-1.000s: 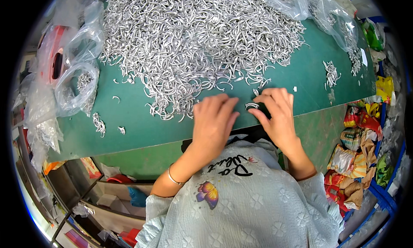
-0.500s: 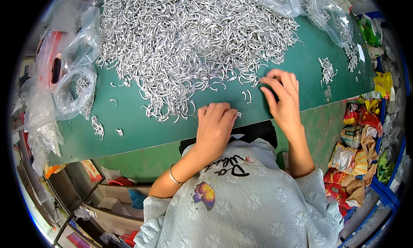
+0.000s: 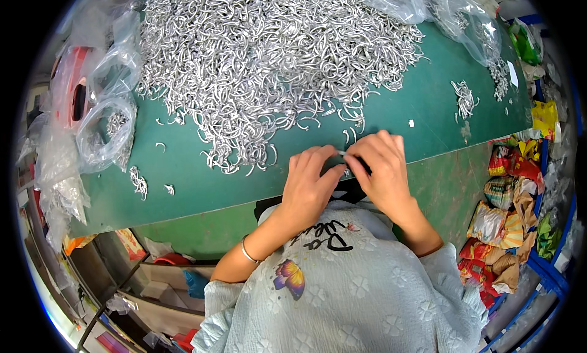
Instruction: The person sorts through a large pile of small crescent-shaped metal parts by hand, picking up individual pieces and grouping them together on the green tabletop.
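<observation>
Head view looks down on a green table (image 3: 428, 108) with a big pile of shiny metal hooks (image 3: 269, 59). Both hands meet at the near edge of the table, just below the pile. The left hand (image 3: 309, 185) and the right hand (image 3: 382, 169) pinch one small metal hook (image 3: 343, 163) between their fingertips, closed tight on it. Clear plastic bags (image 3: 104, 133) lie on the left side of the table. Colourful wrappers (image 3: 507, 212) sit on the right.

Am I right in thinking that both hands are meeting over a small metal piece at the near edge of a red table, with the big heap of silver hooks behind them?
Not quite: the head view shows the table is green, not red. The rest holds: left hand and right hand meet over a small metal piece, heap of silver hooks behind.
</observation>
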The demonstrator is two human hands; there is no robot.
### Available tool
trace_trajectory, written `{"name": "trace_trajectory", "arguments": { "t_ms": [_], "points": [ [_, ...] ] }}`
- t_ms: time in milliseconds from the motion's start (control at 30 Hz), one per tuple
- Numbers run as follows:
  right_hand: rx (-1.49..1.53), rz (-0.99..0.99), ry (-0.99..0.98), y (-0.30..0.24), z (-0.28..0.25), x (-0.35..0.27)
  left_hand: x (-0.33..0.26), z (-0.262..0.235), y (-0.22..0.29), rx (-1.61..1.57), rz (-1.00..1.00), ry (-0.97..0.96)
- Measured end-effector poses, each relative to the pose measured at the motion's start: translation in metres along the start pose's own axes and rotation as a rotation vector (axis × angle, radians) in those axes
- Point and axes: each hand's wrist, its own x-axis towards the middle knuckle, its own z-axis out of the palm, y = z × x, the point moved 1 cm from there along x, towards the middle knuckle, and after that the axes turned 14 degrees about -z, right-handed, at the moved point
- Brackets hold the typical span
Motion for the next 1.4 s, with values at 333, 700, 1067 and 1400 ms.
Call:
{"name": "trace_trajectory", "arguments": {
  "t_ms": [333, 700, 1067, 1400],
  "points": [
    [-0.144, 0.163, 0.039, 0.005, 0.000, 0.008, 0.001, 0.003, -0.001, 0.042, 0.057, 0.017],
    [-0.064, 0.106, 0.014, -0.001, 0.006, 0.002, 0.002, 0.000, -0.002, -0.071, 0.063, 0.004],
    [-0.163, 0.056, 0.023, 0.013, 0.001, 0.005, -0.004, 0.000, -0.004, -0.078, 0.060, -0.006],
    [0.134, -0.046, -0.080, -0.009, 0.010, 0.009, -0.021, 0.006, -0.008, -0.126, -0.060, 0.088]
  ]
}}
